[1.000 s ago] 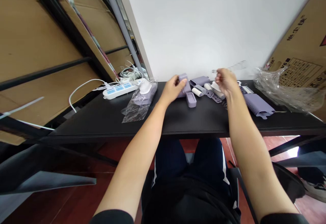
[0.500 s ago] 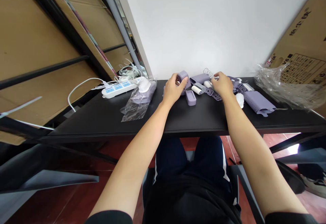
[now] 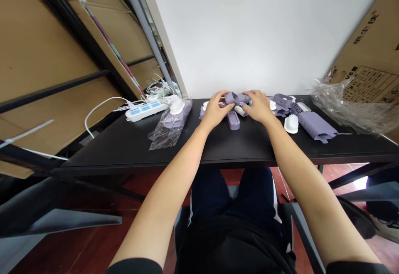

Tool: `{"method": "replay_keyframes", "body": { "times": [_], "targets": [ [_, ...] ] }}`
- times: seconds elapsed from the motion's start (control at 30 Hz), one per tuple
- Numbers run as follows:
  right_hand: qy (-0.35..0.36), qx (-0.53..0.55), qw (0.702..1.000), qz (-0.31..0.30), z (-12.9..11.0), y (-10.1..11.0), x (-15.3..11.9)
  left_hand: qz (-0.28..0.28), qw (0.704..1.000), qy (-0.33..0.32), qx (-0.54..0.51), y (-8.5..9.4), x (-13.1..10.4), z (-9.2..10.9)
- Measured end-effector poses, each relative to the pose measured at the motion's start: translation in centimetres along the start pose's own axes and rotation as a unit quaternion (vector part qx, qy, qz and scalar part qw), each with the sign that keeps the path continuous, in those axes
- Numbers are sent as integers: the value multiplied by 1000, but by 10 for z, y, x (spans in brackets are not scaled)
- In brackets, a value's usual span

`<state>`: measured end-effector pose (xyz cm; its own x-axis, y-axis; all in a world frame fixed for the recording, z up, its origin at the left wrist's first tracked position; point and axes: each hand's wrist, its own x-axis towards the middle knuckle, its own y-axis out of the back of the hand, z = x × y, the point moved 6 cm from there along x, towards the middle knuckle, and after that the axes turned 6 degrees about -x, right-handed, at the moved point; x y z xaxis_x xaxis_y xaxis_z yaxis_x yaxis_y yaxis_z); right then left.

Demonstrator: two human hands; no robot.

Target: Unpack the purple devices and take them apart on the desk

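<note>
My left hand (image 3: 215, 111) is closed, thumb and fingers around a hollow purple plastic band (image 3: 231, 98) raised just above the black table. Close on its right, my right hand (image 3: 258, 107) has thumb and fingers curled at the band's other end; what lies under those fingers is partly hidden. Just in front of the hands lies a small purple oblong cap (image 3: 233, 121). A white cylindrical part (image 3: 240, 110) shows between the hands. To the right are a white ribbed cap (image 3: 291, 124), a purple ring-shaped part (image 3: 282, 100) and a perforated purple sleeve (image 3: 316, 126).
On the left, a clear bag (image 3: 170, 126) holds purple parts with a white cap on top, beside a white power strip (image 3: 148, 110) and cables. Clear plastic wrap (image 3: 349, 99) and a cardboard box (image 3: 368, 58) stand right. A white panel (image 3: 264, 33) rises behind the black table (image 3: 237, 149).
My right hand has moved left from the loose parts to the purple band beside my left hand. The band has turned and shifted slightly right. The white ribbed cap now shows fully.
</note>
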<state>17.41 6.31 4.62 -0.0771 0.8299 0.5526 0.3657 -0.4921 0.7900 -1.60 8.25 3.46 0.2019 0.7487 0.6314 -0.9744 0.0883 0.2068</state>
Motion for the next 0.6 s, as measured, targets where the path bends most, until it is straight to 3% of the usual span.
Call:
{"method": "replay_keyframes", "body": {
  "times": [0.07, 0.13, 0.27, 0.37, 0.47, 0.6],
  "targets": [
    [64, 49, 997, -16, -15, -1, 0, -27, 999, -3, -32, -4, 0, -3],
    [80, 81, 993, -15, -21, 0, 1, -46, 998, -1, -53, -6, 0, -5],
    [-16, 98, 994, 41, -3, 12, 6, -20, 1000, 14, 11, -2, -1, -4],
    [-116, 37, 988, 93, 22, 23, 6, 30, 997, 23, 73, 5, -2, 1],
    [-182, -35, 979, 90, 41, 26, 4, 75, 991, 21, 108, 13, -3, 7],
    [-217, -72, 971, 71, 52, 23, 2, 114, 981, 20, 152, 20, -4, 13]
  ]
}}
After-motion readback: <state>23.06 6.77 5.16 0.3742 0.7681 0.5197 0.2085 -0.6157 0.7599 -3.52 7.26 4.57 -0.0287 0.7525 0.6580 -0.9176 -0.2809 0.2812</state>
